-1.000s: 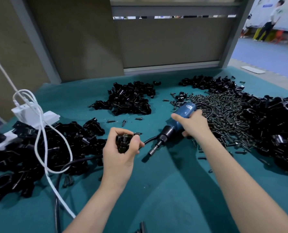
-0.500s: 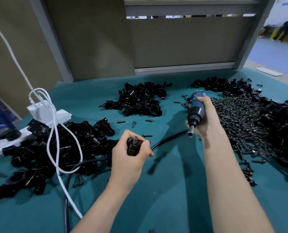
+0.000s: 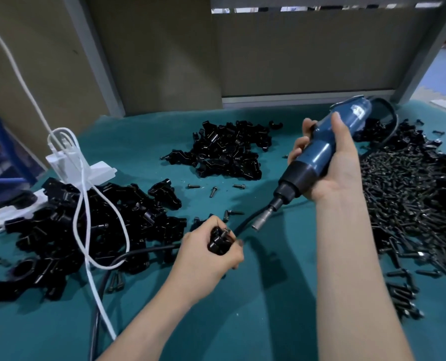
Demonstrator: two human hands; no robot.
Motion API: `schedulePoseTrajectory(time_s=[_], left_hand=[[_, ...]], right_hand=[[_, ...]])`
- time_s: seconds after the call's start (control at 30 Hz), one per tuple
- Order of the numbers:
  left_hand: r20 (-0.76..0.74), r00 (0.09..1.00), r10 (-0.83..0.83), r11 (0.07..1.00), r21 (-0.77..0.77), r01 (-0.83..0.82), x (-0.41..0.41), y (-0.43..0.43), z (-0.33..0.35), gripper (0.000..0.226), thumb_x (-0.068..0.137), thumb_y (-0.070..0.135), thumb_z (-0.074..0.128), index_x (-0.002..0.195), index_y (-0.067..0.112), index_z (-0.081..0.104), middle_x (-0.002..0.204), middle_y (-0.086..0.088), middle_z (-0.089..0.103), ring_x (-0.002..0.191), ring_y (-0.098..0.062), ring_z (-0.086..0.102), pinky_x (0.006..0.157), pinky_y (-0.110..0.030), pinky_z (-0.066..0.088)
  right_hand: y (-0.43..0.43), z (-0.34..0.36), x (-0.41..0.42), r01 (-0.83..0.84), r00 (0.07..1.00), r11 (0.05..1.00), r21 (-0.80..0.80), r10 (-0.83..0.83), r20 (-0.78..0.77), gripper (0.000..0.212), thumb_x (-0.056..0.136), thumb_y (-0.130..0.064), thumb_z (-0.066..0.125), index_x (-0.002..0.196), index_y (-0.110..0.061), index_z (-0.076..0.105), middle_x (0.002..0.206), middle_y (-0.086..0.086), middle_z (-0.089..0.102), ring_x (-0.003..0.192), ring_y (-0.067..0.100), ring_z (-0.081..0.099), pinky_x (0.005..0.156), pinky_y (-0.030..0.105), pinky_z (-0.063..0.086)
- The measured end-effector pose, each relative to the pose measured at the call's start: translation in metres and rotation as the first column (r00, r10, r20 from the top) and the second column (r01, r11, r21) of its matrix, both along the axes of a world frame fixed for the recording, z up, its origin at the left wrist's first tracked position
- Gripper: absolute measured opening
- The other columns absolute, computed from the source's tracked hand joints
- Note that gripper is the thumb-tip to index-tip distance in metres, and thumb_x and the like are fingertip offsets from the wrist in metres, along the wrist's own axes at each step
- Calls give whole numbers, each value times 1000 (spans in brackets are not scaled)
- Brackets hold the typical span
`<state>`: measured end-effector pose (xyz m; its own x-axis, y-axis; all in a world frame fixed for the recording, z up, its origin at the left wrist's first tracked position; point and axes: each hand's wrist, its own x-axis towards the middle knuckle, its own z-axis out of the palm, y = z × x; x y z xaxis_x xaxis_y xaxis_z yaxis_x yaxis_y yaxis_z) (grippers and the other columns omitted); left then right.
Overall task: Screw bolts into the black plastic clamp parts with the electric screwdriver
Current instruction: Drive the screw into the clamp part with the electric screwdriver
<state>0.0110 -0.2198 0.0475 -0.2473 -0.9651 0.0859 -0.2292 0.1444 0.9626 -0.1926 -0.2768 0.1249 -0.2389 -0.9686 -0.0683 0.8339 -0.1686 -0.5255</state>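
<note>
My left hand (image 3: 206, 254) grips a black plastic clamp part (image 3: 218, 242) with a bolt standing up out of it. My right hand (image 3: 331, 165) holds the blue electric screwdriver (image 3: 320, 157) in the air, tilted, with its metal bit (image 3: 260, 223) pointing down-left and hanging a short way right of the clamp part, apart from it. A wide heap of black bolts (image 3: 404, 194) lies on the right of the table.
Piles of black clamp parts lie at the left (image 3: 68, 230) and centre back (image 3: 227, 149). A white cable (image 3: 86, 204) and white power strip (image 3: 81, 170) sit at the left. The screwdriver's black cord (image 3: 143, 252) runs across the teal cloth (image 3: 255, 308). Loose bolts (image 3: 212, 190) lie mid-table.
My right hand has lifted the screwdriver off the table and swung its bit down toward the clamp part. My left hand has kept hold of the clamp part.
</note>
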Motion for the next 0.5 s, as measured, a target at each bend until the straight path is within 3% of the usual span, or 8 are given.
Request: schedulePoseTrajectory(time_s=[0.2, 0.37, 0.5], left_hand=[[14, 999, -45, 999, -20, 45, 0, 2, 2, 20, 71, 30, 62, 72, 15, 49, 54, -7, 61, 46, -18, 44, 46, -30, 38], [-7, 999, -50, 998, -25, 50, 0, 4, 4, 18, 71, 29, 60, 71, 16, 49, 52, -6, 60, 47, -18, 41, 47, -33, 37], [-7, 999, -40, 999, -35, 40, 2, 5, 5, 17, 73, 27, 60, 71, 14, 49, 52, -6, 60, 47, -17, 40, 47, -29, 35]], right_hand=[[-1, 4, 13, 117, 990, 987, 107, -108, -85, 3, 88, -13, 62, 86, -11, 62, 77, -3, 67, 46, 8, 49, 49, 20, 45], [-5, 7, 25, 169, 979, 976, 139, -149, -139, 42, 83, -10, 67, 125, -6, 61, 93, 2, 58, 46, 10, 51, 50, 22, 47], [-7, 9, 33, 176, 974, 978, 112, -156, -163, 49, 83, -10, 67, 131, -6, 56, 95, 3, 56, 46, 10, 50, 49, 22, 46]])
